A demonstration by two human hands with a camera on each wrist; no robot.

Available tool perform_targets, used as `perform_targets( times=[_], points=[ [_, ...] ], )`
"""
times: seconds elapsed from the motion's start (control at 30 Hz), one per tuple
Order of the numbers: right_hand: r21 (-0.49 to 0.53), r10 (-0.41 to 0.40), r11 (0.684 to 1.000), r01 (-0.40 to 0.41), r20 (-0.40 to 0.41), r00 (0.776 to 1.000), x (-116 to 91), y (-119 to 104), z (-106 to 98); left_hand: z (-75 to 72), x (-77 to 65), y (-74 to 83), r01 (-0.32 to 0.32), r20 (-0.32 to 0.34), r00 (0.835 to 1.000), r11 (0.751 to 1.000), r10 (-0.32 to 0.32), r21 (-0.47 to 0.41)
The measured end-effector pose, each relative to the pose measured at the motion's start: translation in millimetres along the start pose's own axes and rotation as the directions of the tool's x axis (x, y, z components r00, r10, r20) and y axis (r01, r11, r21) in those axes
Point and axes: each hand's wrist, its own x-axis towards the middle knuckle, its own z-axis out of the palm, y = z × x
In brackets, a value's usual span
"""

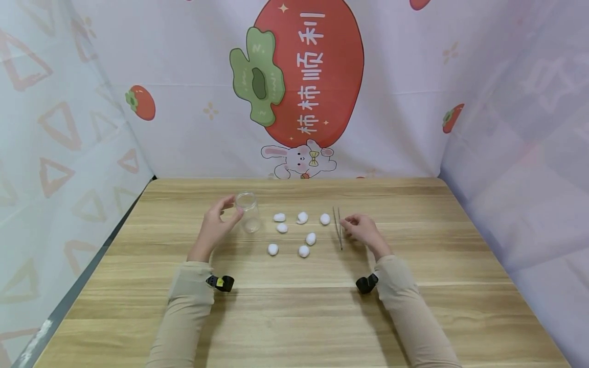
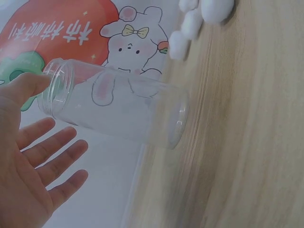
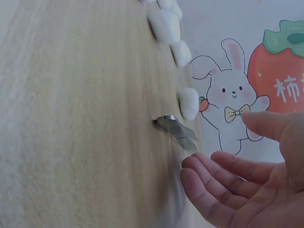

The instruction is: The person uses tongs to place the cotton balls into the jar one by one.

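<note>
A clear empty jar (image 1: 248, 212) stands upright on the wooden table (image 1: 294, 306). My left hand (image 1: 228, 210) is spread beside it, thumb at the rim and straight fingers (image 2: 57, 142) apart from the glass (image 2: 118, 107). Several white cotton balls (image 1: 302, 217) lie scattered to the right of the jar. Metal tweezers (image 1: 339, 227) lie flat beyond them. My right hand (image 1: 352, 224) hovers just right of the tweezers, holding nothing. In the right wrist view its relaxed fingers (image 3: 213, 166) sit close to the tweezers' end (image 3: 176, 130).
Printed cloth walls (image 1: 303, 92) close in the table at the back and both sides. The table's left edge (image 1: 87, 266) shows a grey rim. Bare wood runs along the front and to the far right.
</note>
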Motion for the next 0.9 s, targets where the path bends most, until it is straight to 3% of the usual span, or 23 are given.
perform_targets(
  times=[0.43, 0.67, 0.9],
  points=[
    [0.123, 0.102, 0.988, -0.097, -0.033, 0.994, -2.9, -4.2, 8.8, 15.2, 1.8, -9.4, 0.033, -0.01, 0.999, 0.998, -0.034, -0.058],
    [0.12, 0.127, 0.986, -0.119, -0.06, 0.99, -1.7, -3.6, 10.4, 20.3, 1.5, -10.5, 0.056, -0.014, 0.998, 0.996, -0.057, -0.064],
    [0.115, 0.14, 0.985, -0.13, -0.081, 0.987, -0.8, -2.2, 12.9, 25.5, 2.1, -12.7, 0.057, -0.021, 0.998, 0.989, -0.06, -0.135]
  ],
)
